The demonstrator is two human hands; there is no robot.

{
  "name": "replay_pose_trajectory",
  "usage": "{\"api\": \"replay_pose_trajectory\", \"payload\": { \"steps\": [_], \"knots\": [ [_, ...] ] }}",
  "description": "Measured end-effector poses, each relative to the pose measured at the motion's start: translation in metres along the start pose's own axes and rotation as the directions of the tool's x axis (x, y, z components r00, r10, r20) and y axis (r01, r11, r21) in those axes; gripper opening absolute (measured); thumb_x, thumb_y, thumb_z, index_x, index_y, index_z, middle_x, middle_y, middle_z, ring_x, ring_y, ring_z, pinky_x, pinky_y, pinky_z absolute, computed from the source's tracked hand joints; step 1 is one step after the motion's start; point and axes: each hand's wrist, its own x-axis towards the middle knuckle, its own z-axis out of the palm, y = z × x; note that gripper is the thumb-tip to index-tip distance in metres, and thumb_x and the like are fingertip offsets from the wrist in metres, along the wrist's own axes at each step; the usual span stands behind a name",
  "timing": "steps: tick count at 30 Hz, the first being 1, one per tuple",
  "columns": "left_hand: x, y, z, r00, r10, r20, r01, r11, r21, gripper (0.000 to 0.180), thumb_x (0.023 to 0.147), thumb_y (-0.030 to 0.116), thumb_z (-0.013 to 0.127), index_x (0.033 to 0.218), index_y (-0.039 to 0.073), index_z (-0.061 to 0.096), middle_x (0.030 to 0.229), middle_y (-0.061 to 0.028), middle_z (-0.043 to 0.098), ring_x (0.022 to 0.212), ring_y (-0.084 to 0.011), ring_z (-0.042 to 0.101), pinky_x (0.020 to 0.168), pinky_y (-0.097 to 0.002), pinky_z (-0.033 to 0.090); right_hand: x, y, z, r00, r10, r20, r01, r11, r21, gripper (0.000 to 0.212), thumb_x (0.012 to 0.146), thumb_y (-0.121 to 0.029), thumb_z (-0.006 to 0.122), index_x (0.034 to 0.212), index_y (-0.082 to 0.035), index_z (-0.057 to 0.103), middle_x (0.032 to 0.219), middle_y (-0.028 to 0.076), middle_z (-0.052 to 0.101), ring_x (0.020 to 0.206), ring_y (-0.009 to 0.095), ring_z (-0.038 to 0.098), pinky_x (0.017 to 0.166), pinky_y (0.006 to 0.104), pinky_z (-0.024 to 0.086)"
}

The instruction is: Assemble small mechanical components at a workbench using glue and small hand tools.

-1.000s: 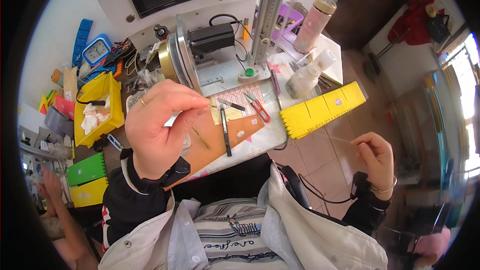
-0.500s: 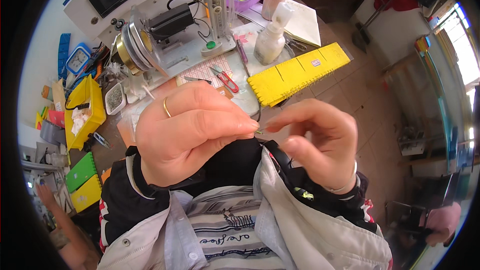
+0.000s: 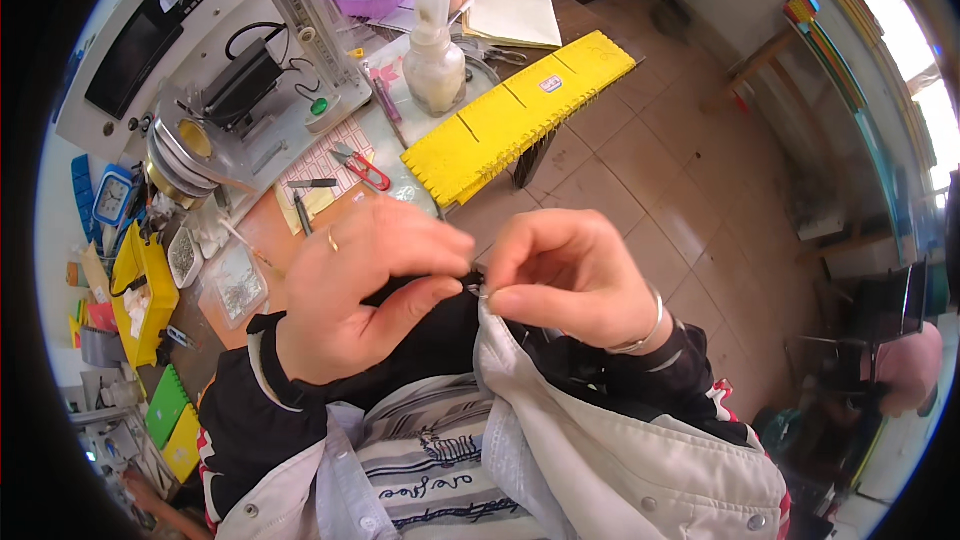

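Observation:
My left hand [image 3: 365, 290], with a gold ring on one finger, is smeared by motion over the table's front edge. Its thumb and fingertips stand apart, and no held thing shows between them. Just to its right, my right hand [image 3: 575, 280] is closed in a pinch, a bracelet round the wrist. A small dark and silvery bit [image 3: 476, 280] shows at the right fingertips, too small to name. Beneath the hands lie my dark lap and the pale jacket front [image 3: 560, 420].
Beyond my hands lie red-handled snips [image 3: 362, 172], tweezers [image 3: 303, 212] and a yellow mat [image 3: 520, 120]. A white pump bottle [image 3: 434, 70] stands near a purple basket [image 3: 375, 2]. On the left are a machine with round discs [image 3: 190, 145] and a yellow bin [image 3: 143, 290].
The view has swung to the right. My left thumb and fingers have parted from a pinch on a small green-tipped bit. My right fingers have closed into a pinch.

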Motion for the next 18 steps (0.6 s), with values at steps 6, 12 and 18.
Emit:
{"api": "replay_pose_trajectory", "payload": {
  "steps": [6,12,18],
  "knots": [
    [0.003,-0.058,0.006,0.965,-0.261,0.003,0.247,0.919,0.307,0.049,0.082,0.018,0.075,0.125,0.002,0.058,0.115,-0.0149,0.066,0.108,-0.0350,0.061,0.094,-0.0400,0.047,-0.050,-0.054,-0.069,0.752,-0.591,-0.292,0.539,0.806,-0.245,0.004,0.090,-0.005,0.056,0.089,-0.003,0.053,0.072,0.001,0.047,0.056,0.005,0.038,0.049,0.0216,0.030],
    [0.004,-0.100,0.032,0.936,-0.337,0.100,0.264,0.861,0.434,0.061,0.080,0.017,0.078,0.136,0.006,0.055,0.143,-0.0209,0.050,0.136,-0.0371,0.044,0.111,-0.0429,0.037,-0.067,-0.071,-0.121,0.538,-0.725,-0.429,0.505,0.685,-0.525,0.008,0.101,-0.008,0.053,0.102,-0.002,0.057,0.083,0.000,0.051,0.058,0.002,0.037,0.051,0.0188,0.029],
    [0.004,-0.115,0.031,0.893,-0.388,0.227,0.227,0.825,0.518,0.063,0.080,0.023,0.078,0.137,0.009,0.056,0.148,-0.0201,0.046,0.142,-0.0390,0.037,0.115,-0.0449,0.034,0.002,0.004,-0.199,0.623,-0.387,-0.680,0.071,0.894,-0.443,0.013,0.095,-0.016,0.067,0.098,-0.004,0.067,0.078,-0.007,0.059,0.057,0.000,0.040,0.050,0.0172,0.031]
  ]
}}
